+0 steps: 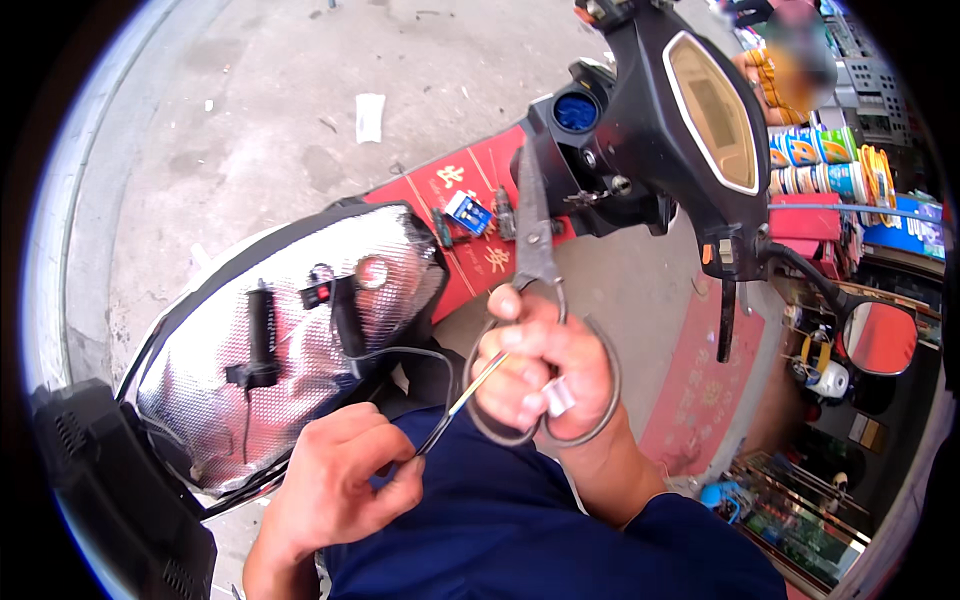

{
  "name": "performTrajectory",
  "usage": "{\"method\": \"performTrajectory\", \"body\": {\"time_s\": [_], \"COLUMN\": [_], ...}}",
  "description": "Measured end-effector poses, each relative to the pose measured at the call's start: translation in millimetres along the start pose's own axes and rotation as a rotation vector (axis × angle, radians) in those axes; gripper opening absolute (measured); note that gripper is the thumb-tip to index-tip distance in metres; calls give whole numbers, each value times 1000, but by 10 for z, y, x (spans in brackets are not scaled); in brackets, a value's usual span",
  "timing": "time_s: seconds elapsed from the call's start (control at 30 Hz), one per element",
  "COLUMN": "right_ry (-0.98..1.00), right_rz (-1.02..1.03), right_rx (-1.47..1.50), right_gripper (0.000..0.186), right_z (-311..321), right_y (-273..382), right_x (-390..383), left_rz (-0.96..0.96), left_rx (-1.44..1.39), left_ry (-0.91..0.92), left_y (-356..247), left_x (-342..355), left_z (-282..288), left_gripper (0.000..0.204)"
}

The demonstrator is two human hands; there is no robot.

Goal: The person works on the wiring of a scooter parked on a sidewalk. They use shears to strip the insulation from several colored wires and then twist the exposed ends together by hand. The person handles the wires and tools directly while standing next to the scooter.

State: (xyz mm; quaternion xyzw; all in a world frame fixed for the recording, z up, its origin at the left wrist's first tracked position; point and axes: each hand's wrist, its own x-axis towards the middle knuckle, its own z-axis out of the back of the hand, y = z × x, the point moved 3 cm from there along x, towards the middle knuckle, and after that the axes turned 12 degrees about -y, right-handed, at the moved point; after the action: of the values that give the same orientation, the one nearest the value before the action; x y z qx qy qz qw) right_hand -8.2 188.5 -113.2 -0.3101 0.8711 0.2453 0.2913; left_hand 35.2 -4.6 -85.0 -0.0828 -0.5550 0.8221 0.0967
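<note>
My left hand (345,485) is closed in a pinch on a thin dark cable (436,432), whose lighter wire ends run up to the fingers of my right hand. My right hand (545,375) is wrapped round a pair of scissors (537,235) with large round handles, the blades pointing up and away from me. A small white tag-like piece (559,396) shows at my right fingers. To the left, a black handlebar grip (262,330) and a second grip with a red switch (345,315) lie on a silver quilted cover (200,375). A grey cable runs from the second grip toward my hands.
An electric scooter's black front (650,110) with display and brake lever (727,325) stands ahead right, its mirror (880,338) farther right. A small blue box (468,213) and dark tools lie on a red mat (470,285). Shop goods (820,165) are stacked at right.
</note>
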Motion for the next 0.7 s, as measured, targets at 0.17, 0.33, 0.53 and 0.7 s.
{"method": "performTrajectory", "body": {"time_s": [0.17, 0.33, 0.53, 0.7], "right_ry": [117, 189, 309, 276], "right_rz": [154, 317, 391, 368], "right_rx": [138, 75, -212, -325], "right_gripper": [8, 8, 5, 17], "right_z": [-191, -557, -767, -1084], "right_y": [286, 401, 176, -157], "right_x": [3, -85, -196, -194], "left_rz": [75, 53, 129, 69], "left_rx": [-24, -20, -21, -427], "left_ry": [8, 7, 115, 224], "left_y": [-51, -115, 103, 49], "left_x": [-330, -544, -507, -106], "left_z": [357, 724, 912, 623], "left_gripper": [11, 9, 34, 68]}}
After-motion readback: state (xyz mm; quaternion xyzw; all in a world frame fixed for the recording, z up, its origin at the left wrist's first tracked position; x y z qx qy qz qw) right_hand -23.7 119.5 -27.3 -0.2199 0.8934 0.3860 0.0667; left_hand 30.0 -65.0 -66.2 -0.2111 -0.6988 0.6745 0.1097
